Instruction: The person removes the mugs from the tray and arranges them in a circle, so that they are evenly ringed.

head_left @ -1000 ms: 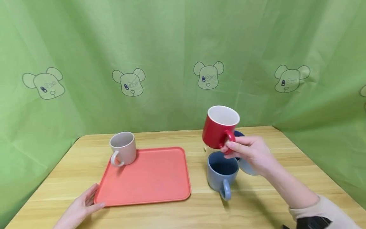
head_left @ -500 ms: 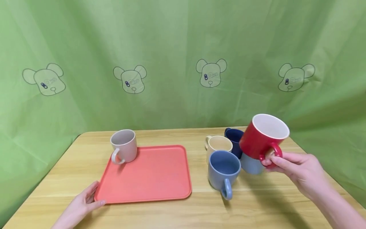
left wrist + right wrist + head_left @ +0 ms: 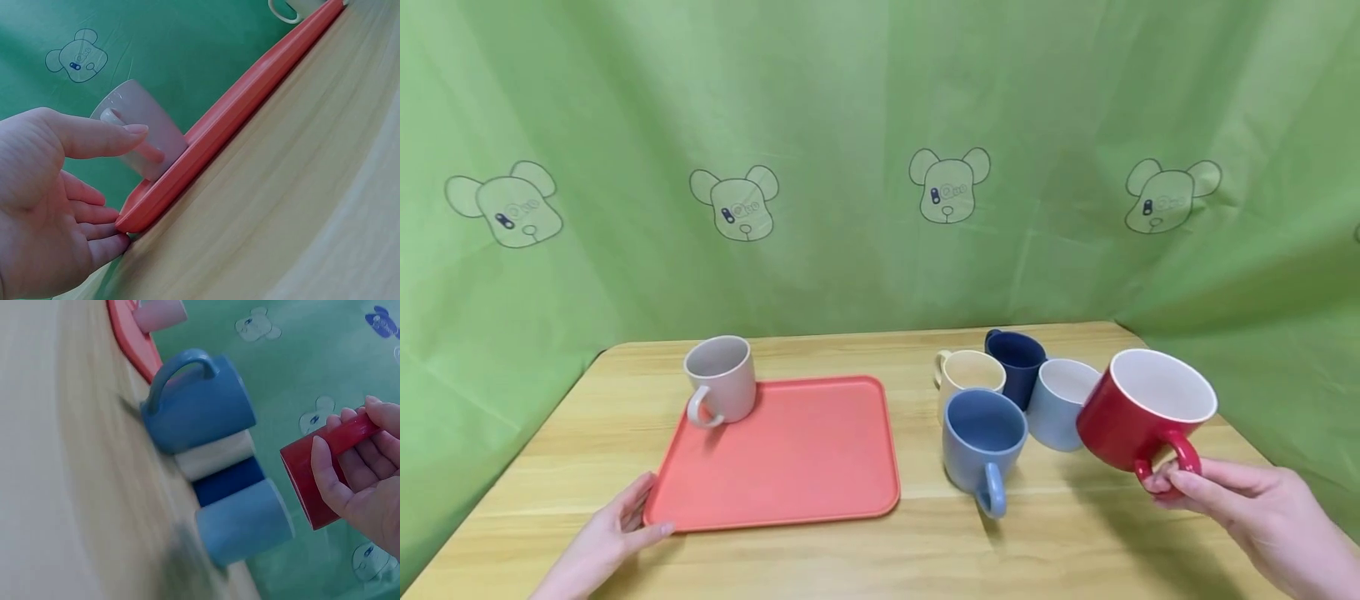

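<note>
1. Table [image 3: 925, 567], pale wood; near edge beyond my sight.
2. Tray [image 3: 790, 467], coral; moving room between it and the blue mug [image 3: 976, 458].
3. Left hand [image 3: 602, 537]; fingers fairly straight, touching the tray's near-left corner.
4. Right hand [image 3: 1262, 512]; gripping the red mug [image 3: 1120, 425] by its handle, tilted aloft; a low leftward swing could clip the light-blue mug [image 3: 1054, 417].

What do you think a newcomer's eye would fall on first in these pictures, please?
Probably the glossy red mug, white inside, held tilted in the right hand above the right side of the table. Next, the coral tray on the left, with the left hand at its near left corner and a grey mug at its far left corner.
</note>
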Action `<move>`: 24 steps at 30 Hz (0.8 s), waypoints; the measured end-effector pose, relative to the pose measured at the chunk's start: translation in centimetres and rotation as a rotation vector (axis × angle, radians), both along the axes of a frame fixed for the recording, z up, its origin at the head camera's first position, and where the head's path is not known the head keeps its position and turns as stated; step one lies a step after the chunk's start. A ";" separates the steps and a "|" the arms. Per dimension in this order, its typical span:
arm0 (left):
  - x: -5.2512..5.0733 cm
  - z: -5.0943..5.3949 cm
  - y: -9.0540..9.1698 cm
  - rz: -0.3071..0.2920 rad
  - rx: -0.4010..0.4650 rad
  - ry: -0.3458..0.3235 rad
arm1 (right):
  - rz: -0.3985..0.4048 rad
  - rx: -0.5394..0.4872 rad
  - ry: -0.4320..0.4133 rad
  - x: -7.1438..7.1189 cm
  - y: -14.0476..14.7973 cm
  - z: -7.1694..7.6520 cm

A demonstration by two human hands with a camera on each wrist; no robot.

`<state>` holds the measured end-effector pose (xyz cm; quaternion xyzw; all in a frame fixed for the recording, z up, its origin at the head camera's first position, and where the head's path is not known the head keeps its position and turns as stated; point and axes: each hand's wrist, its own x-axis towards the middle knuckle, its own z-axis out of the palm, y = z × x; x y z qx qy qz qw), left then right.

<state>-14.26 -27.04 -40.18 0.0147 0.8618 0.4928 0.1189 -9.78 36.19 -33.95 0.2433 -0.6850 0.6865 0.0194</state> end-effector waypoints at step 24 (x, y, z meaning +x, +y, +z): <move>0.1 0.0 0.0 -0.012 -0.024 0.031 | -0.154 0.222 -0.330 0.1 -0.5 -5.2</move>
